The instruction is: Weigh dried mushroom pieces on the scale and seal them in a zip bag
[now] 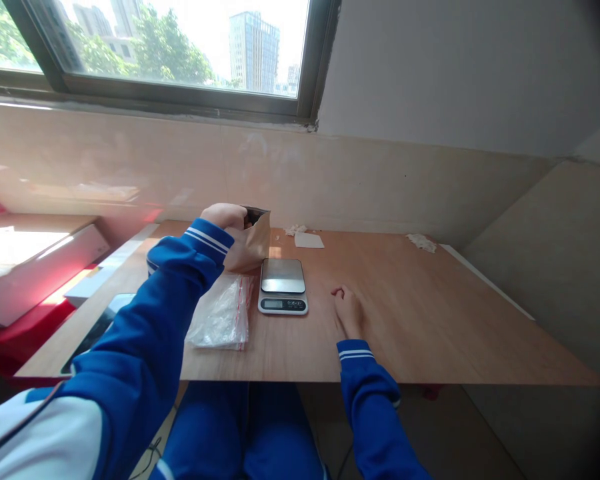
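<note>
My left hand (226, 215) is at the mouth of a brown paper bag (253, 248) on the table's far side. Its fingertips dip behind the rim and are hidden, so their grip does not show. My right hand (349, 311) rests on the table with its fingers curled closed, and nothing shows in them. Between the hands lies a kitchen scale (283, 287) with a steel plate and a dark display strip in front. Left of it, a stack of clear zip bags (223, 315) with red seal lines lies flat, below the paper bag.
A white paper slip (309, 241) lies behind the scale beside a small crumpled pale heap (295, 230). Another pale heap (422, 243) is at the back right. A dark flat device (97, 333) lies at the left, partly behind my sleeve. Wall and window bound the table's (430, 320) back.
</note>
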A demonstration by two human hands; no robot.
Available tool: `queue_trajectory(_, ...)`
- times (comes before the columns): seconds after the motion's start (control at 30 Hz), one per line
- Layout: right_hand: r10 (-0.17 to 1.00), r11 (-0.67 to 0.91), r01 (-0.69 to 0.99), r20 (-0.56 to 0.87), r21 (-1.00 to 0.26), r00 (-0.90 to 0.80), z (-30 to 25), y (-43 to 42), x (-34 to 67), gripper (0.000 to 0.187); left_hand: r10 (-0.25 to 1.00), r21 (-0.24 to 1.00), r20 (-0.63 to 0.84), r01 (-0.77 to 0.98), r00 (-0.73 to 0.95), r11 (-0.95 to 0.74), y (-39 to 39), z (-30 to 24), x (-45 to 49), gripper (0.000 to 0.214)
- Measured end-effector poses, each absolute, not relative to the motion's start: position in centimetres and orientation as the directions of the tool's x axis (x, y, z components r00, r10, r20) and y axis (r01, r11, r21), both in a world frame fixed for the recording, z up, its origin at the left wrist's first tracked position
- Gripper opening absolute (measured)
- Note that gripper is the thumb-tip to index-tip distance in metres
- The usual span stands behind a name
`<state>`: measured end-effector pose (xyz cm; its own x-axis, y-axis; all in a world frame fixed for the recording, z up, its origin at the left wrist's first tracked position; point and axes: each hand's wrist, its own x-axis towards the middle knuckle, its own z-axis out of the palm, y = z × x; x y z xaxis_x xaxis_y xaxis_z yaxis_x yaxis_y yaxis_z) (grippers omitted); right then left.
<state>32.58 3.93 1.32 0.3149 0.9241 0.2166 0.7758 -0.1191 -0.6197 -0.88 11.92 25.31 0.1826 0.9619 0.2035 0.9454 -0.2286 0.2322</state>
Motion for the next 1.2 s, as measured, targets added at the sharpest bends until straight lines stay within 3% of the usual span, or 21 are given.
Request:
queue_trajectory(0.17, 0.925, -0.158, 0.783, 0.187, -0.602, 0.330, 1.6, 3.9, 32.5, 0.030, 0.970, 0.079, 0.037, 0.967, 0.240, -0.243, 10.5, 26.8, -0.2, 0.017)
queue_trajectory(0.27, 0.923, -0.153, 0.781, 0.195, -0.605, 0.332, 1.6, 3.8, 32.5, 0.030, 0.961, -0.043, 0.106, 0.967, 0.254, -0.251, 10.5, 27.3, -0.4, 0.022)
queue_trajectory(0.37, 0.923, -0.130, 0.773, 0.209, -0.621, 0.323, 1.5, 3.9, 32.5, 0.029, 0.933, -0.076, 0.261, 0.969, 0.247, -0.236, 10.7, 27.6, -0.8, 0.024)
queue_trajectory(0.5, 0.923, -0.126, 0.770, 0.212, -0.625, 0.322, 1.4, 4.0, 32.5, 0.028, 0.802, -0.037, 0.559, 0.972, 0.212, -0.231, 10.4, 27.5, 0.1, 0.024)
queue_trajectory(0.57, 0.922, -0.127, 0.771, 0.211, -0.624, 0.323, 1.3, 4.0, 32.6, 0.028, 0.716, 0.021, 0.658, 0.945, 0.233, -0.327, 10.0, 26.6, 1.5, 0.023)
queue_trajectory(0.63, 0.922, -0.125, 0.770, 0.213, -0.626, 0.323, 1.2, 4.0, 32.6, 0.028, 0.706, 0.128, 0.604, 0.829, 0.370, -0.544, 9.7, 24.6, 3.4, 0.019)
queue_trajectory(0.7, 0.922, -0.120, 0.769, 0.217, -0.627, 0.321, 1.2, 4.0, 32.6, 0.028, 0.689, 0.291, 0.442, 0.635, 0.574, -0.715, 9.7, 21.5, 5.3, 0.017)
queue_trajectory(0.77, 0.922, -0.122, 0.771, 0.216, -0.626, 0.321, 1.2, 3.9, 32.7, 0.028, 0.710, 0.479, 0.262, 0.550, 0.654, -0.684, 9.9, 18.0, 6.7, 0.018)
queue_trajectory(0.8, 0.923, -0.125, 0.773, 0.213, -0.622, 0.321, 1.2, 3.9, 32.6, 0.028, 0.728, 0.502, 0.233, 0.561, 0.644, -0.658, 10.1, 16.3, 7.2, 0.017)
queue_trajectory(0.93, 0.924, -0.155, 0.785, 0.194, -0.600, 0.330, 1.5, 3.9, 32.5, 0.028, 0.812, 0.550, 0.192, 0.625, 0.550, -0.554, 10.9, 11.1, 7.4, 0.011)
queue_trajectory(1.07, 0.923, -0.166, 0.788, 0.187, -0.593, 0.336, 1.7, 4.0, 32.4, 0.028, 0.855, 0.538, 0.200, 0.676, 0.479, -0.504, 11.4, 9.6, 6.6, 0.018)
queue_trajectory(1.2, 0.925, -0.160, 0.788, 0.188, -0.595, 0.330, 1.6, 4.0, 32.5, 0.029, 0.829, 0.350, 0.447, 0.786, 0.338, -0.509, 11.2, 12.4, 5.9, 0.032)
